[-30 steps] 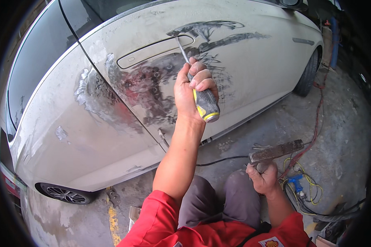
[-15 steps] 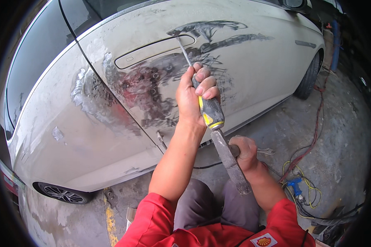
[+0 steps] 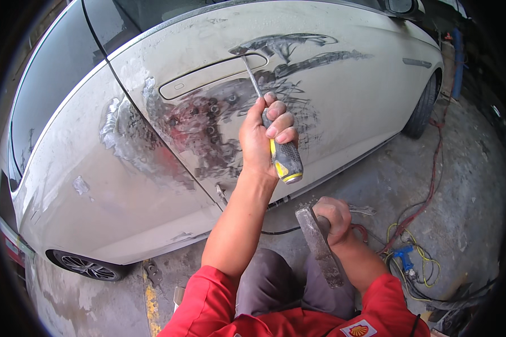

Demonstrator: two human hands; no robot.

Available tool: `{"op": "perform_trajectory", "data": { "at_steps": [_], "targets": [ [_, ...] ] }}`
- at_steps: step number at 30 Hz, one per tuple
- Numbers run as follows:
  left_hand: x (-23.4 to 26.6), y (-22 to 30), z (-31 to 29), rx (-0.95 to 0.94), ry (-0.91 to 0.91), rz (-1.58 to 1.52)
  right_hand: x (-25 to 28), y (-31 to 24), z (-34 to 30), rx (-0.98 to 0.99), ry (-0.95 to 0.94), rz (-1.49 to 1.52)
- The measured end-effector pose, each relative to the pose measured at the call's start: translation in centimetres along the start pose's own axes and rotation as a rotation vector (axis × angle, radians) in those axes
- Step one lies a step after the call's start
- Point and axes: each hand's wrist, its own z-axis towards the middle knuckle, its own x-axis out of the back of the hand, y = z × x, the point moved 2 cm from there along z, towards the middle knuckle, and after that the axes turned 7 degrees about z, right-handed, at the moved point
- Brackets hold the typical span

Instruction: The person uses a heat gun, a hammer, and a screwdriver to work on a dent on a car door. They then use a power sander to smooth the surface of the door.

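My left hand (image 3: 269, 130) is wrapped round the black and yellow handle of a screwdriver (image 3: 287, 157). The thin metal shaft slants up to the far right end of the door handle (image 3: 199, 78), where its tip meets the handle's edge. Below and to the right, my right hand (image 3: 333, 218) grips a hammer (image 3: 320, 247); its long grey head is apart from the screwdriver's butt. Before me stands a white car (image 3: 348, 95), its door panel scuffed with dark, red and bare-metal patches around and below the handle.
A red hose (image 3: 427, 196) runs along the concrete floor at right. Near it lie a blue tool (image 3: 403, 257) and yellow cable (image 3: 427, 269). A blue cylinder (image 3: 458, 64) stands by the front wheel (image 3: 421, 109). The rear wheel (image 3: 87, 265) is at lower left.
The hammer has dropped away from the screwdriver's butt, down toward my lap. My left hand and the screwdriver have hardly moved.
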Motion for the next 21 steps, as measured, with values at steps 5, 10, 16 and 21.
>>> {"op": "perform_trajectory", "data": {
  "at_steps": [5,10,16,21],
  "targets": [
    [-0.3,0.0,-0.1,-0.012,0.022,0.013,0.3,0.0,1.3,-0.012,-0.017,-0.067],
    [-0.6,-0.2,0.0,-0.003,0.040,0.011,-0.4,0.2,0.4,0.054,0.055,0.047],
    [-1.1,-0.4,-1.2,0.026,0.027,0.057,-1.2,-0.4,-2.2,-0.026,0.047,0.126],
    [-1.9,-0.8,-1.3,0.059,0.152,-0.026,-1.0,-0.5,-1.6,-0.059,0.041,0.068]
  ]
}}
